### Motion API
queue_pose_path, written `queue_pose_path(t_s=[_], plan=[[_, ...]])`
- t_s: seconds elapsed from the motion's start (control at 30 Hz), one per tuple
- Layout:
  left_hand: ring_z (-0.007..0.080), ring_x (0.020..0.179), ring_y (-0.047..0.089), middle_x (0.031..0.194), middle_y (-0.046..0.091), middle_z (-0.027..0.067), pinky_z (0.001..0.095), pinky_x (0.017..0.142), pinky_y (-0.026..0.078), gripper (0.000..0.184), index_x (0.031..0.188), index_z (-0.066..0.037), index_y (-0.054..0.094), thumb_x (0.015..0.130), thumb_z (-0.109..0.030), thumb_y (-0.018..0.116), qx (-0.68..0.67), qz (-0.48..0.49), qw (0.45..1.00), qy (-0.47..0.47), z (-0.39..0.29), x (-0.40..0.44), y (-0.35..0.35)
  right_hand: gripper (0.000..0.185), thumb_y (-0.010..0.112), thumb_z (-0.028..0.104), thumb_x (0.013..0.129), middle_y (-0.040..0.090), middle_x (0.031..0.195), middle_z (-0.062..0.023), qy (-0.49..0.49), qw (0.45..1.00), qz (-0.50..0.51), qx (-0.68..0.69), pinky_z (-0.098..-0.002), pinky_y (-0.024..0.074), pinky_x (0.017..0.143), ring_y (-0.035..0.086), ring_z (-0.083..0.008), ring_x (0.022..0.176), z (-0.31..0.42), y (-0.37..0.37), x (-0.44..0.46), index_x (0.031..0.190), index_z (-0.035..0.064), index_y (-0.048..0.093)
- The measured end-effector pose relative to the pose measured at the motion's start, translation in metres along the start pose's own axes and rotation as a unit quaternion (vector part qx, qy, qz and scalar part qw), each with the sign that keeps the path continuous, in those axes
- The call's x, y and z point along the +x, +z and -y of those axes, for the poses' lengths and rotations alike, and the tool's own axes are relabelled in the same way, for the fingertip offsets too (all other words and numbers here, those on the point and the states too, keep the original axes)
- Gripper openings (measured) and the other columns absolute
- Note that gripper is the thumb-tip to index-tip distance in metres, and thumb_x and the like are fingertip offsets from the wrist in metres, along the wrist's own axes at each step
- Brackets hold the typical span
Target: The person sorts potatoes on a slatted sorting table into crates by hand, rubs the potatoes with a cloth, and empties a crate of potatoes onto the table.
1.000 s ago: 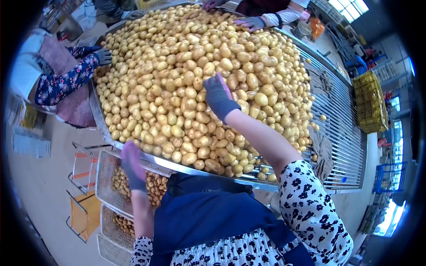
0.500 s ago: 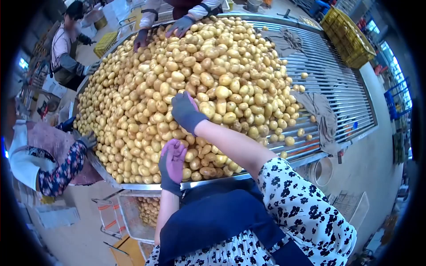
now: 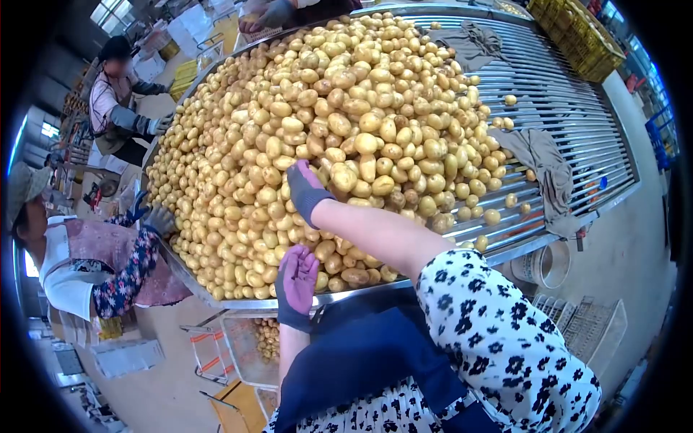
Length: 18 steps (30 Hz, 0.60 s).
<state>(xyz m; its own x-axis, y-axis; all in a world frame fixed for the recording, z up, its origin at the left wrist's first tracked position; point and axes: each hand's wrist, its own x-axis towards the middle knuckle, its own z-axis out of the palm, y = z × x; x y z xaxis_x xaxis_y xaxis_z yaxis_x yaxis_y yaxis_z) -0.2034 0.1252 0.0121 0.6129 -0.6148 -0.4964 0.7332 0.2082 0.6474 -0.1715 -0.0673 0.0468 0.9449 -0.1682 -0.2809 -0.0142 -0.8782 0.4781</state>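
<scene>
A large heap of small yellow-brown potatoes [image 3: 238, 180] covers most of the sorting table. My left hand [image 3: 297, 283], in a grey glove with a purple palm, is at the heap's near edge. Its palm is turned up, its fingers are loosely bent and apart, and nothing shows in it. Farther in, my right hand [image 3: 307, 189], gloved alike, touches the potatoes in the middle of the heap. Its grey back and a strip of purple palm show, while its fingers are mostly hidden.
Metal rollers [image 3: 559, 97] lie on the right, with grey cloths [image 3: 541, 169] and stray potatoes on them. A yellow crate [image 3: 577, 40] stands at the far right corner. Co-workers stand at the left [image 3: 108, 267] and far left [image 3: 119, 101]. Below the metal rim is a bin [image 3: 242, 357].
The view has shifted, so the table sits farther right. My left hand has turned its palm more upward. The co-worker's hands at the far side have drawn back off the potatoes.
</scene>
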Motion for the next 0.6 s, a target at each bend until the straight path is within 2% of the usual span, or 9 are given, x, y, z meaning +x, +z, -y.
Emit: queue_pose_path(t_s=[0.13,0.23,0.27,0.3,0.33,0.37,0.47,0.5,0.6], plan=[[0.0174,0.102,0.059,0.113,0.06,0.007,0.032,0.091,0.049,0.031,0.123,-0.005,0.052,0.096,-0.02,0.048,-0.007,0.016,1.0,-0.016,0.004,-0.009,0.0,0.043,0.06,0.03,0.079,0.056,0.117,-0.0116,0.091,0.985,-0.125,0.07,-0.0457,0.0299,0.099,0.049,-0.0285,0.112,0.006,0.026,-0.003,0.116,0.0081,0.062],[0.0206,0.114,0.056,0.116,0.059,0.0084,0.0344,0.098,0.046,0.035,0.129,-0.007,0.048,0.099,-0.024,0.04,-0.12,0.039,0.991,-0.055,0.0,-0.007,0.02,0.034,0.058,0.025,0.08,0.058,0.111,-0.01,0.053,0.97,-0.151,0.184,-0.0451,0.0324,0.1,0.052,-0.0273,0.111,-0.015,-0.004,-0.058,0.11,0.0097,0.063],[0.019,0.1,0.06,0.114,0.059,0.0094,0.0321,0.086,0.052,0.035,0.127,-0.008,0.05,0.099,-0.026,0.039,-0.109,-0.001,0.993,-0.052,0.0,-0.009,0.038,0.029,0.056,0.021,0.081,0.059,0.106,-0.0081,0.026,0.953,-0.169,0.251,-0.044,0.0382,0.097,0.054,-0.0264,0.108,-0.019,-0.013,-0.077,0.107,0.0107,0.063],[0.0183,0.097,0.059,0.114,0.059,0.0078,0.0305,0.081,0.052,0.034,0.126,-0.008,0.05,0.099,-0.026,0.041,-0.149,0.099,0.982,-0.054,0.006,0.004,0.025,0.029,0.056,0.021,0.081,0.059,0.106,-0.0081,0.022,0.954,-0.164,0.248,-0.044,0.0382,0.097,0.054,-0.0264,0.108,-0.02,-0.014,-0.093,0.107,0.0107,0.063],[0.0175,0.094,0.058,0.115,0.058,0.0063,0.0289,0.076,0.052,0.033,0.125,-0.008,0.049,0.098,-0.026,0.042,-0.186,0.197,0.961,-0.054,0.01,0.017,0.011,0.028,0.055,0.021,0.082,0.06,0.103,-0.0072,0.04,0.896,-0.215,0.387,-0.0413,0.0434,0.09,0.057,-0.0255,0.103,-0.022,-0.013,-0.109,0.108,0.0116,0.061],[0.0156,0.081,0.055,0.11,0.057,0.0052,0.0238,0.063,0.05,0.031,0.125,-0.008,0.048,0.098,-0.022,0.042,-0.211,0.158,0.96,-0.096,0.003,0.016,0.025,0.026,0.055,0.02,0.083,0.06,0.1,-0.0064,0.059,0.814,-0.262,0.515,-0.0386,0.0485,0.082,0.06,-0.0245,0.098,-0.025,-0.008,-0.121,0.108,0.0124,0.06],[0.0133,0.062,0.045,0.096,0.056,0.0035,0.0231,0.055,0.046,0.029,0.123,-0.009,0.05,0.096,-0.017,0.044,-0.235,0.198,0.941,-0.14,-0.007,0.016,0.032,0.027,0.052,0.021,0.086,0.062,0.1,-0.0061,0.245,0.817,-0.287,0.437,-0.0382,0.0528,0.065,0.064,-0.0261,0.08,-0.065,0.044,-0.134,0.111,0.0115,0.058],[0.0125,0.072,0.05,0.103,0.056,0.0046,0.0234,0.063,0.048,0.031,0.124,-0.009,0.05,0.094,-0.013,0.046,-0.144,0.202,0.963,-0.103,-0.008,0.012,0.036,0.028,0.052,0.02,0.087,0.062,0.103,-0.0066,0.297,0.838,-0.214,0.404,-0.0384,0.0528,0.062,0.065,-0.0265,0.079,-0.072,0.061,-0.136,0.114,0.0116,0.056],[0.0137,0.087,0.054,0.108,0.054,0.0046,0.0248,0.075,0.049,0.037,0.127,-0.01,0.049,0.09,-0.008,0.049,0.08,0.099,0.989,-0.075,0.002,-0.005,0.068,0.029,0.051,0.019,0.088,0.06,0.108,-0.0085,0.298,0.816,-0.235,0.435,-0.0397,0.053,0.066,0.065,-0.028,0.082,-0.063,0.088,-0.125,0.116,0.0118,0.055]])
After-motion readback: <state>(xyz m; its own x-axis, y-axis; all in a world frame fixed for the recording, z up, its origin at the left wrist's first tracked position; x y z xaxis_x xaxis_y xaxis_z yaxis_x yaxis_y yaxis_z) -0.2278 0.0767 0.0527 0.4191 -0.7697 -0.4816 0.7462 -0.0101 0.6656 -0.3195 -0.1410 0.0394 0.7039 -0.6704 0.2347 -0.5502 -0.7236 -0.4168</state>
